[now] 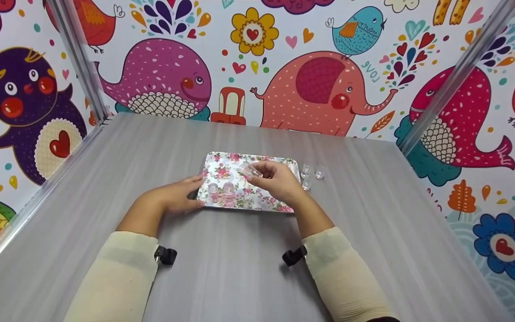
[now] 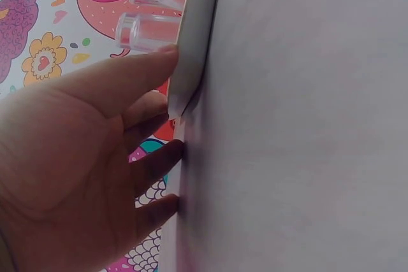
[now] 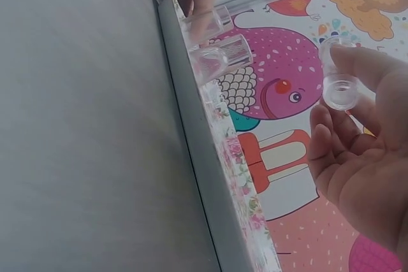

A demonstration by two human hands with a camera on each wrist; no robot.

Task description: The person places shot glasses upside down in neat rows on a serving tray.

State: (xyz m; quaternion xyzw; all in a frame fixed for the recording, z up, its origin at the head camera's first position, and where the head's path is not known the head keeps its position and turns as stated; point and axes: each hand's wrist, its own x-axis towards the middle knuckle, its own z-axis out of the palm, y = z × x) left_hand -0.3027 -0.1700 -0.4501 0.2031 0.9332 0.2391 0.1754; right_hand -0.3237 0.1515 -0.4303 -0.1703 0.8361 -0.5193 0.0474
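My right hand point(image 1: 277, 179) pinches a small clear glass point(image 1: 250, 170) between thumb and fingers, tilted above a floral tray point(image 1: 257, 197). In the right wrist view the held glass point(image 3: 339, 78) shows its round end, apart from the tray. Spread along the tray's left side, my left hand point(image 1: 177, 194) touches the rim with its thumb and fingertips, the fingers fairly straight. Two clear glasses, one point(image 1: 213, 191) at the left and a taller-looking one point(image 1: 228, 194) beside it, stand near the tray's front left corner.
Several small clear glasses point(image 1: 319, 171) stand on the grey table point(image 1: 235, 268) just right of the tray. Metal posts point(image 1: 78, 58) and walls with cartoon animals enclose the table's back and sides.
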